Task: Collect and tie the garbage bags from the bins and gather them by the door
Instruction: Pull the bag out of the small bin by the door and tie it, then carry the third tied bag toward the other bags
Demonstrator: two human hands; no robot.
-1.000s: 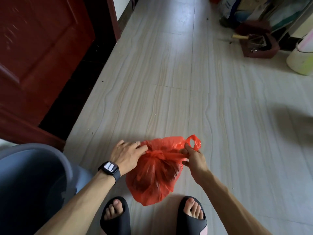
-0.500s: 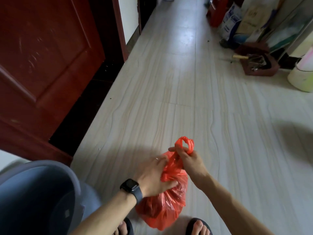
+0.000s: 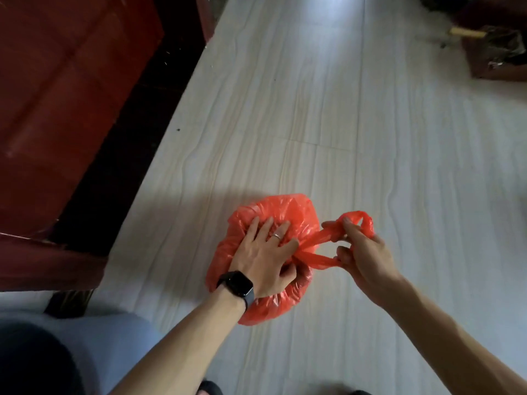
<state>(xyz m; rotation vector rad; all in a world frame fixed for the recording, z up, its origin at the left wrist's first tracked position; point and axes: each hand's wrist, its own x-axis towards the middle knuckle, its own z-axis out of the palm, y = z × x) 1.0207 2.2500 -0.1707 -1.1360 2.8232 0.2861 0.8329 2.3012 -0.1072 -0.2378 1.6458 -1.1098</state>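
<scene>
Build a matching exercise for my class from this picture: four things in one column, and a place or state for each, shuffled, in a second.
Column A
1. red plastic garbage bag
2. left hand
3. right hand
4. dark red wooden door

Column B
a. grips the bag's twisted handles
b. stands at the view's left edge
c. lies on the pale tiled floor
d. presses flat on the bag

Pairs: 1-c, 2-d, 3-a, 4-b.

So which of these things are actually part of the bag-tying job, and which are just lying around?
In the job: red bag, its handles, left hand pressing the bag, right hand gripping the handles, grey bin, red door.
Lying about: brown dustpan, top right.
</scene>
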